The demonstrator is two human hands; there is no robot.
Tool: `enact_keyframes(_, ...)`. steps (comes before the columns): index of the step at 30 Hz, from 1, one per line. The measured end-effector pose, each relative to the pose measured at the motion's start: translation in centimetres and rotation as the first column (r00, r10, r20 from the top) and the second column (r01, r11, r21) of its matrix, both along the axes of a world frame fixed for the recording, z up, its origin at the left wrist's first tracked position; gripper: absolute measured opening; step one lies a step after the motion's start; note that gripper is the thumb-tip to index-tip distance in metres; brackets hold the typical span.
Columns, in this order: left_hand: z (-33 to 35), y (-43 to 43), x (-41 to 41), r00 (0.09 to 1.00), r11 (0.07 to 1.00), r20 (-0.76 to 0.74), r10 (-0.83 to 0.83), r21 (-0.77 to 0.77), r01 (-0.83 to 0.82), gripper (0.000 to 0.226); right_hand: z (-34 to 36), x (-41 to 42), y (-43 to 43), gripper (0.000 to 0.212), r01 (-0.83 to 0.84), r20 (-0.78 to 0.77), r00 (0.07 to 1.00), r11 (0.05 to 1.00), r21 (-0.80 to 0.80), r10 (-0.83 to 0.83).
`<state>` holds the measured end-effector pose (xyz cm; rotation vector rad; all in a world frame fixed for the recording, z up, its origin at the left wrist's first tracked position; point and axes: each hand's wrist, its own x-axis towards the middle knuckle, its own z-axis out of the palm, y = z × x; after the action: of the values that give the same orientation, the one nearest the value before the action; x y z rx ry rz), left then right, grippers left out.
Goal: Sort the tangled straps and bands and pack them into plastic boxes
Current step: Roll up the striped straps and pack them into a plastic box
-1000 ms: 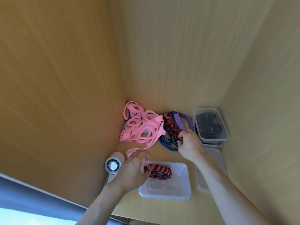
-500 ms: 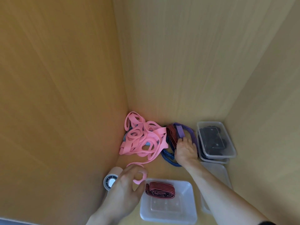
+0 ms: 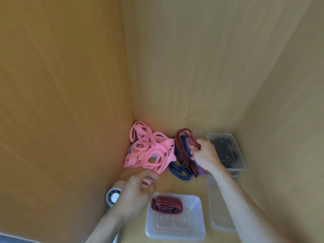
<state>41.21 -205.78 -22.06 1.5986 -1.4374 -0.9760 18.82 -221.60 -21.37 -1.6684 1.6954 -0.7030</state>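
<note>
While right hand (image 3: 205,156) grips red-striped strap (image 3: 185,137) behind open plastic box (image 3: 193,210), apparently lifting it clear of the heap | left hand (image 3: 138,189) pinches pink band tangle (image 3: 150,152) tail, likely restraining it | coiled striped strap (image 3: 166,205) lies inside box.

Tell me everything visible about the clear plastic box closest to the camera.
The clear box is a translucent, whitish plastic tub, rectangular with rounded corners, lidless and upright on the wooden shelf floor. One coiled red-and-black striped strap lies in its far end; a clear moulded panel shows at its bottom. The left hand, pinching a pink band, overlaps its far-left corner; contact cannot be told. A second clear tray lies beside it on the right.
</note>
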Motion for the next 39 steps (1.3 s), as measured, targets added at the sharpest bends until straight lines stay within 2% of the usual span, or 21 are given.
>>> enact_keyframes(5,1.0,-1.4,-1.7,0.998,0.998,-0.053,-0.046,0.029,0.048,0.03,3.2,-1.4,1.5,0.019,-0.029,0.052,0.998,0.995,-0.095,0.034)
enact_keyframes(9,2.1,-3.3,-3.2,0.992,0.995,-0.08,-0.097,0.026,0.099,0.028,5.2,-2.0,3.0,0.024,0.019,0.136,0.991,0.989,-0.144,0.001)
enact_keyframes(13,2.6,-5.6,-4.8,0.991,0.998,-0.122,-0.058,0.02,0.061,0.019,7.5,-2.4,4.0,0.021,0.038,0.225,0.974,0.98,-0.196,0.007)
enact_keyframes(18,2.2,-7.1,-6.6,0.991,0.993,-0.086,-0.1,0.058,0.105,0.045,10.7,-2.6,4.8,0.022,0.048,0.251,0.968,0.968,-0.246,0.016)
enact_keyframes(24,2.2,-7.9,-7.4,0.993,0.993,-0.047,-0.109,0.042,0.111,0.057,14.3,-2.0,5.5,0.021,0.042,0.277,0.959,0.929,-0.366,0.066)
enact_keyframes(28,2.6,-7.4,-7.1,0.979,0.984,-0.126,-0.157,0.063,0.166,0.061,16.7,-0.9,6.2,0.025,0.036,0.332,0.935,0.896,-0.442,0.125)
enact_keyframes(31,2.3,-6.9,-6.7,0.97,0.973,-0.112,-0.217,0.053,0.224,0.048,18.0,0.1,6.6,0.032,0.045,0.373,0.915,0.879,-0.474,0.154)
enact_keyframes(33,2.3,-6.6,-6.8,0.978,0.978,-0.035,-0.206,0.025,0.207,0.027,18.5,0.5,6.8,0.034,0.059,0.401,0.902,0.877,-0.477,0.158)
enact_keyframes(35,2.4,-6.5,-6.9,0.985,0.985,-0.025,-0.171,0.016,0.171,0.014,18.9,0.7,7.0,0.033,0.078,0.43,0.89,0.88,-0.469,0.15)
enact_keyframes(37,2.6,-6.3,-6.7,0.984,0.987,-0.096,-0.153,0.034,0.157,0.015,19.1,0.5,7.1,0.028,0.109,0.454,0.882,0.882,-0.458,0.127)
enact_keyframes(39,3.1,-6.1,-6.5,0.962,0.988,-0.246,-0.115,0.076,0.137,0.019,19.1,0.1,7.1,0.023,0.148,0.487,0.868,0.889,-0.433,0.093)
